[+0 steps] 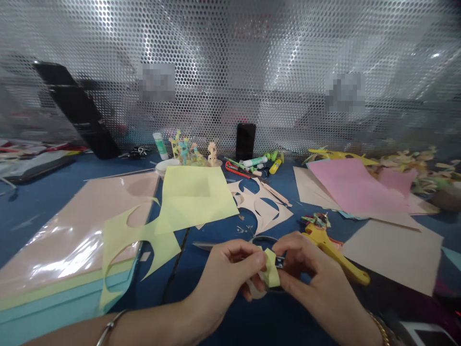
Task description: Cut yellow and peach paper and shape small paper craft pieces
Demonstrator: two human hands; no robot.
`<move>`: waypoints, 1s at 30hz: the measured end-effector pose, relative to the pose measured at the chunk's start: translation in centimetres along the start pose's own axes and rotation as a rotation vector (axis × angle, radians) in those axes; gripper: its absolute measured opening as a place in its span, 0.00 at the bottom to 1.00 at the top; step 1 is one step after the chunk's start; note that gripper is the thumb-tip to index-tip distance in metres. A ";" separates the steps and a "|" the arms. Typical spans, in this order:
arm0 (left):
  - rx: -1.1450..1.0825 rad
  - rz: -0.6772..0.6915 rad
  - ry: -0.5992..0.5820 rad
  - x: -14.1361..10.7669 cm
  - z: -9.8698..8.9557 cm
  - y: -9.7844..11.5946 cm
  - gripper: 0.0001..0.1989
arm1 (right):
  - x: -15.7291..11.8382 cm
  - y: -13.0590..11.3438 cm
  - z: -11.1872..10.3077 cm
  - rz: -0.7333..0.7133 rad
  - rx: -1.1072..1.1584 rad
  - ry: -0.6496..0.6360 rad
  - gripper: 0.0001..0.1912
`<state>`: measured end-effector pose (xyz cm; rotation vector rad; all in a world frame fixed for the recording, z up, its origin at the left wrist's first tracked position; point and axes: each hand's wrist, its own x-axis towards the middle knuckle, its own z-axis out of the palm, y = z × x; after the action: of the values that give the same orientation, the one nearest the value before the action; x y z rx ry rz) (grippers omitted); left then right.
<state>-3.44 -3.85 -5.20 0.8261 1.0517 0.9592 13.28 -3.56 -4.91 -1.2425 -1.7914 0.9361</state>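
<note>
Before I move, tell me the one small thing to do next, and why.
Perhaps hold the small yellow paper steady with the left hand: its fingers pinch the bent piece, while the right hand is at the opposite edge, by a small dark object.

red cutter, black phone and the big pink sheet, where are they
red cutter (236,169): head view, middle of its body
black phone (245,139): head view, middle of its dark face
big pink sheet (356,185): head view, middle of its upper surface

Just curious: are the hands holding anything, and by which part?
A small yellow paper piece: the left hand pinches its left side; the right hand is at its right side, grip unclear.
</note>
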 end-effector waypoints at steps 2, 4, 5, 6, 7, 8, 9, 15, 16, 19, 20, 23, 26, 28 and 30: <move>0.002 0.016 -0.004 0.0 0.0 0.0 0.10 | 0.0 0.0 0.1 0.037 0.018 -0.014 0.10; 0.010 0.031 -0.010 0.0 0.0 -0.1 0.10 | -0.1 0.0 0.1 0.047 0.041 -0.035 0.08; 0.016 0.037 -0.013 0.0 -0.1 -0.1 0.10 | -0.1 -0.1 0.2 0.045 0.053 -0.044 0.08; 0.023 0.041 -0.018 0.0 0.0 -0.1 0.10 | -0.1 -0.1 0.2 0.047 0.064 -0.053 0.07; 0.031 0.043 -0.025 0.0 0.0 -0.1 0.10 | -0.1 -0.2 0.1 0.053 0.075 -0.064 0.07; 0.042 0.044 -0.030 0.0 0.0 -0.1 0.10 | -0.2 -0.3 0.1 0.065 0.086 -0.076 0.07; 0.053 0.045 -0.034 -0.1 0.0 -0.1 0.10 | -0.1 -0.3 0.1 0.083 0.101 -0.089 0.07; 0.145 0.038 -0.045 -0.2 0.0 -0.1 0.09 | 0.1 -0.3 0.0 0.175 0.286 -0.108 0.10; 0.154 0.035 -0.045 -0.2 0.0 -0.1 0.09 | 0.1 -0.3 0.0 0.198 0.310 -0.110 0.11; 0.158 0.031 -0.049 -0.1 -0.1 -0.3 0.09 | 0.2 -0.4 -0.1 0.255 0.290 -0.129 0.16; 0.156 0.033 -0.057 -0.1 -0.2 -0.3 0.09 | 0.2 -0.4 -0.1 0.267 0.262 -0.135 0.17; 0.160 0.044 -0.097 -0.1 -0.3 -0.5 0.10 | 0.3 -0.2 -0.1 0.286 0.222 -0.131 0.20; 0.224 0.054 -0.108 -0.1 -0.4 -0.6 0.11 | 0.3 0.2 0.0 0.297 0.261 -0.130 0.20; 0.276 0.069 -0.104 -0.2 -0.3 -0.7 0.11 | 0.2 0.4 0.1 0.306 0.286 -0.139 0.20; 0.302 0.082 -0.098 -0.3 -0.3 -0.7 0.10 | 0.2 0.4 0.2 0.313 0.293 -0.152 0.20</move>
<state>-3.61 -4.37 -5.83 1.1612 1.0995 0.8293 13.27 -3.32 -5.33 -1.3084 -1.5240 1.4481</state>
